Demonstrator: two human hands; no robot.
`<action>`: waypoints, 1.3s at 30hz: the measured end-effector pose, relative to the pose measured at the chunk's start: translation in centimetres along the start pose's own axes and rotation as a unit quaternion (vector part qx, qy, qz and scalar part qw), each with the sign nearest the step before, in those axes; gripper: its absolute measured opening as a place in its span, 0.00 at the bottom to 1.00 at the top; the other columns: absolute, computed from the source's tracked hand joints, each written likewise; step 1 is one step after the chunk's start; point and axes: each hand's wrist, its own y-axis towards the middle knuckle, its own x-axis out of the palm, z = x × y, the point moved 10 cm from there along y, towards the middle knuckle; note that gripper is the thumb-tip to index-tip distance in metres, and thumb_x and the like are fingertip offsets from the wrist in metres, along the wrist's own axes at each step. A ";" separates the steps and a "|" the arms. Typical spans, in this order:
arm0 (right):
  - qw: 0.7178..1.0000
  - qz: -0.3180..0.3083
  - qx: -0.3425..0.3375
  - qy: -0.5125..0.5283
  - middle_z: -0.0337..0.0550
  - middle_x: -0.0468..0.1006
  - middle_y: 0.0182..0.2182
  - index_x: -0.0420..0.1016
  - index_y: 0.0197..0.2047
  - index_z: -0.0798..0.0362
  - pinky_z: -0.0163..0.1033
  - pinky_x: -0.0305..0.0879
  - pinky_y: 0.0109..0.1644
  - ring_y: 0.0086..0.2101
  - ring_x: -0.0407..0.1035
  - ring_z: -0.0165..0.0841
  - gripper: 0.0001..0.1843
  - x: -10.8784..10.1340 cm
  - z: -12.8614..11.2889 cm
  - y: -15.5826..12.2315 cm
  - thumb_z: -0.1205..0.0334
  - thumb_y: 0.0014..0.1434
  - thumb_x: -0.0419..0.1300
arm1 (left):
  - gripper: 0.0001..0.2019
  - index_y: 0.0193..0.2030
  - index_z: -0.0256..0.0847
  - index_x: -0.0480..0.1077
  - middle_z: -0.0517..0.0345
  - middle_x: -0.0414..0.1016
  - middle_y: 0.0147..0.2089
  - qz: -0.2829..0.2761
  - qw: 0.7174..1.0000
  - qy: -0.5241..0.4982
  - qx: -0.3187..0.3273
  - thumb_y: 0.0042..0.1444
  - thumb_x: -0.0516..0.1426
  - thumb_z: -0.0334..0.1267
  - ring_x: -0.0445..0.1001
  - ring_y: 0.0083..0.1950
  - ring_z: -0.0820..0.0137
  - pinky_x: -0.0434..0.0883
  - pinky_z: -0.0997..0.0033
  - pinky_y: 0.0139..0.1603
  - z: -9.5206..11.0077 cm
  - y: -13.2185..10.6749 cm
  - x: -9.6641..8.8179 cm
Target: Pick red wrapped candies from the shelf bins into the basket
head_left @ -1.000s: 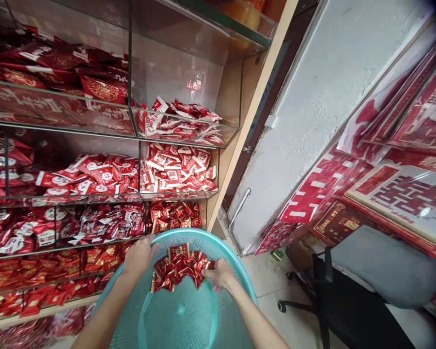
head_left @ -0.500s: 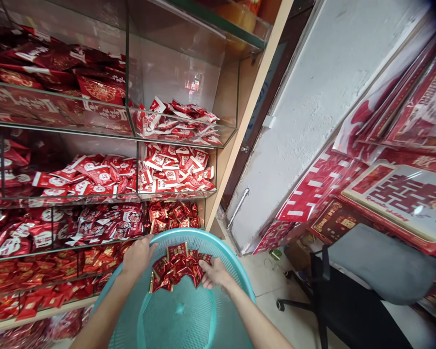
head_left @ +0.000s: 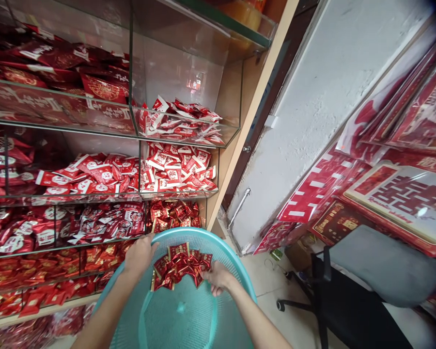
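Note:
A teal mesh basket (head_left: 189, 320) tilts against the shelf front, with a small heap of shiny red and gold candy packets (head_left: 179, 271) lying near its far rim. My left hand (head_left: 140, 254) grips that rim on the left, fingers curled over it. My right hand (head_left: 218, 277) rests inside the basket at the right side of the heap, fingers closed on the nearest packets. Just beyond the rim, a glass shelf compartment (head_left: 174, 213) holds the same kind of packets.
A glass-fronted shelf unit (head_left: 131, 131) filled with red sweets takes up the left. A black office chair with a grey cushion (head_left: 370, 276) stands at the right. Red decorations (head_left: 396, 194) lean on the white wall (head_left: 312, 97).
My right hand has drawn back slightly at the right of the heap and closed on packets. The left hand stays on the rim.

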 end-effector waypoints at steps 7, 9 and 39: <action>0.972 0.098 -0.077 -0.200 0.41 0.67 0.10 0.65 0.17 0.54 0.34 0.64 0.23 0.20 0.70 0.35 0.13 -4.9 -4.6 -3.2 0.61 0.50 0.60 | 0.18 0.54 0.37 0.64 0.44 0.75 0.44 0.005 1.000 -0.001 -0.007 0.61 0.45 0.40 0.74 0.44 0.62 0.68 0.69 0.40 0.0 -0.2 0.0; 0.954 0.131 -0.151 -0.225 0.42 0.70 0.13 0.66 0.17 0.54 0.34 0.63 0.27 0.23 0.70 0.35 0.14 -6.6 -8.7 -4.8 0.60 0.50 0.61 | 0.18 0.54 0.38 0.64 0.45 0.75 0.44 0.003 1.000 -0.010 -0.009 0.61 0.46 0.40 0.74 0.44 0.62 0.68 0.69 0.40 -0.1 -0.2 0.2; 0.843 0.158 -0.359 -0.369 0.43 0.75 0.38 0.70 0.42 0.50 0.43 0.53 0.50 0.47 0.64 0.39 0.14 -0.6 -27.1 2.6 0.58 0.51 0.62 | 0.17 0.54 0.40 0.64 0.47 0.75 0.45 0.014 0.999 -0.033 -0.016 0.61 0.46 0.39 0.74 0.44 0.65 0.66 0.72 0.39 -0.6 -0.1 0.6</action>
